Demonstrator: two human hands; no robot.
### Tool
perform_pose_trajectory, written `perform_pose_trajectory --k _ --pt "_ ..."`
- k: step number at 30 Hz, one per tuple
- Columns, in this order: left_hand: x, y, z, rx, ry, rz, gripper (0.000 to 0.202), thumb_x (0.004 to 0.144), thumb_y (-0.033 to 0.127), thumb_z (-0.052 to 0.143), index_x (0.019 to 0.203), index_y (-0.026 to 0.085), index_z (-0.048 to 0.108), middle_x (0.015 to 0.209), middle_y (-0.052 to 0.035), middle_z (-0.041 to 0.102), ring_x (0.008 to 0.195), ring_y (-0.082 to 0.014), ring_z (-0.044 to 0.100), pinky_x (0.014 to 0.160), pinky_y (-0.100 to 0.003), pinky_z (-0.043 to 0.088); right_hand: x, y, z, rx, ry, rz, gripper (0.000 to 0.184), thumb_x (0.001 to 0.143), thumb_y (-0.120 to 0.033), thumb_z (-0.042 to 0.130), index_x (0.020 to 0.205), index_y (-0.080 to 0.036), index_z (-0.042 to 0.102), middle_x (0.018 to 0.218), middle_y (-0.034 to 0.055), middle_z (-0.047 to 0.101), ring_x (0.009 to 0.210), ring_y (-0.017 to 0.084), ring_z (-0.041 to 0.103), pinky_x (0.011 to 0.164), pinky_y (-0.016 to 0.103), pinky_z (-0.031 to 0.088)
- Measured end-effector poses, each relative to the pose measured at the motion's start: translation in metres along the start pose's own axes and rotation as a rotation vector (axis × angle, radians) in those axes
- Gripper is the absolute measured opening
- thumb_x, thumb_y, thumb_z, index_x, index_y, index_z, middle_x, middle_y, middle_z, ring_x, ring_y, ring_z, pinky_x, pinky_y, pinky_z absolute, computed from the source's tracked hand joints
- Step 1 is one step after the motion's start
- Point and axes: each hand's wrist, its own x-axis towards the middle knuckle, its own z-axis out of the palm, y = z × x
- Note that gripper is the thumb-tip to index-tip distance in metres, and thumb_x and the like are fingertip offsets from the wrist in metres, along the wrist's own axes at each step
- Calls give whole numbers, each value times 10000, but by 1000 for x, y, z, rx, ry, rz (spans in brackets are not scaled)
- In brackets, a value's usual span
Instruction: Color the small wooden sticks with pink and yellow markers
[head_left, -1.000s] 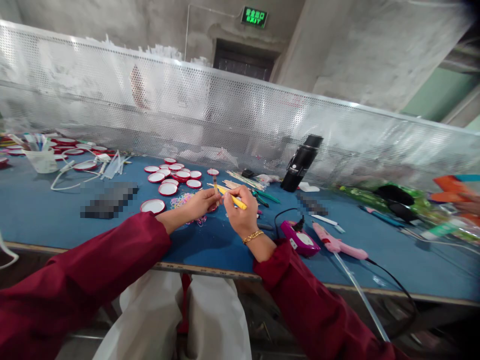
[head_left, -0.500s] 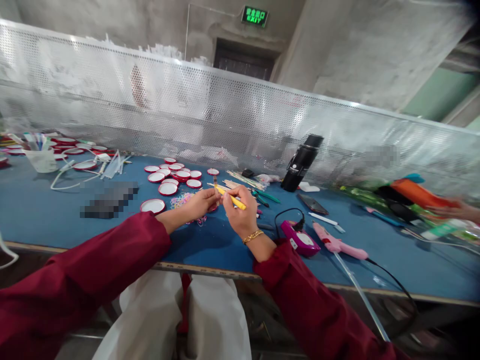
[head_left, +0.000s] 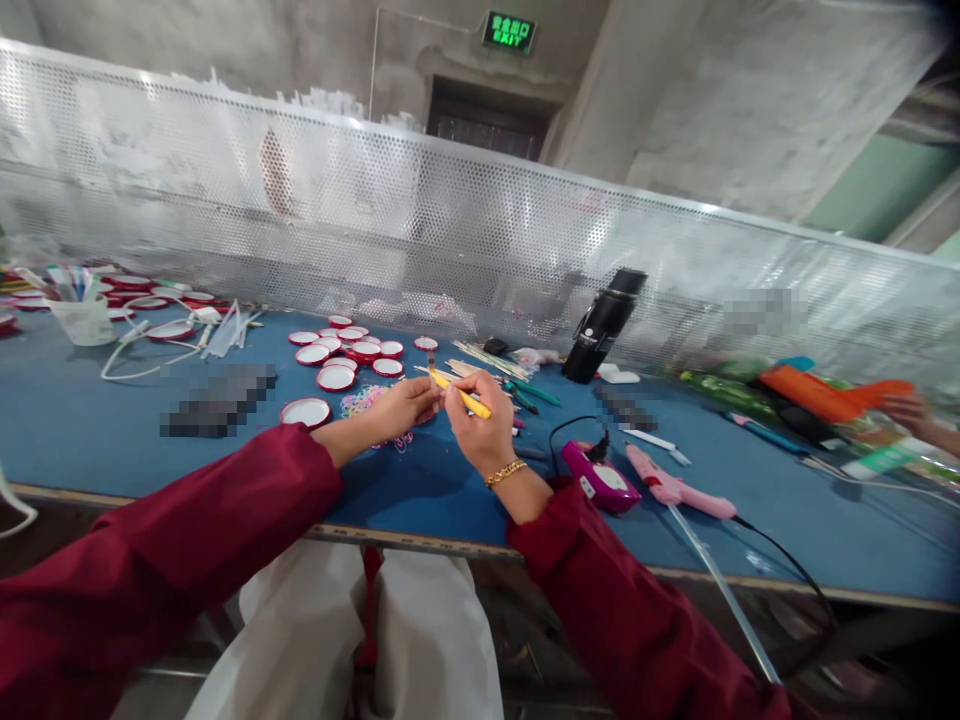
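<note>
My right hand is closed round a yellow pen-like tool, its tip pointing left toward a thin brown stick. My left hand pinches that stick upright just above the blue table. Both hands meet over a small heap of coloured rubber bands. Both arms wear dark red sleeves.
Several red-rimmed white lids lie left of the hands. A black flask, pink glue gun and magenta device lie to the right. A perforated metal screen backs the table. Another person's hand holds an orange object at far right.
My hands have stayed nearly still. The other person's hand and orange object at the far right have shifted left and lower.
</note>
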Motion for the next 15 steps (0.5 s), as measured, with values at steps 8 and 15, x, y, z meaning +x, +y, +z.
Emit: perform_pose_trajectory --k 8,15 --pt "-1 1 0 18 6 8 364 864 493 460 691 176 420 556 49 387 482 -71 320 466 -230 245 0 -1 -1 6 -7 -3 59 837 -258 553 796 -216 553 759 20 646 735 173 607 696 312 476" --pt "0 -2 -1 37 -5 12 369 878 492 439 693 173 431 567 43 399 492 -74 333 476 -228 262 0 1 0 8 40 14 71 825 -262 559 773 -217 543 745 21 638 715 174 597 672 312 471"
